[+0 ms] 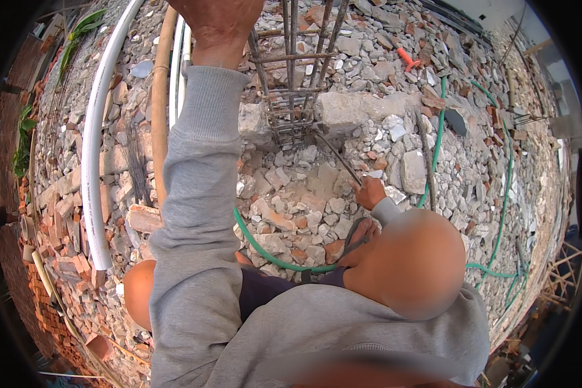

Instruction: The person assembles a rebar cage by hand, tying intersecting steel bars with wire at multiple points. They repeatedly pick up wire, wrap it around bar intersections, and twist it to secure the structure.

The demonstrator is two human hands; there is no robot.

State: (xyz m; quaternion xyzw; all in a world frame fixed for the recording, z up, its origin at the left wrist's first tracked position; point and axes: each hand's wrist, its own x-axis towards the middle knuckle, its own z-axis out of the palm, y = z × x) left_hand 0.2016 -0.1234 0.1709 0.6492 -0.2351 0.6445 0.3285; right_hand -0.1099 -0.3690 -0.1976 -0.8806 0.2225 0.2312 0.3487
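Observation:
My left hand [219,26] is raised in a grey sleeve beside an upright cage of rusty steel bars [293,58]. Its fingers run off the top edge, so its grip is hidden. My right hand [370,192] is lower, closed round a thin steel rod [335,154]. The rod slants up and left to the foot of the cage, where the bars rise out of broken concrete [359,107]. I am crouched on stone rubble [304,194], with my sandalled foot [360,240] just below the right hand.
Long white pipes [96,161] and a tan pole [159,110] lie along the left. A green hose [437,145] loops over the rubble and under my foot. Red bricks [52,271] are heaped at the lower left. A small orange object [407,59] lies at the far right.

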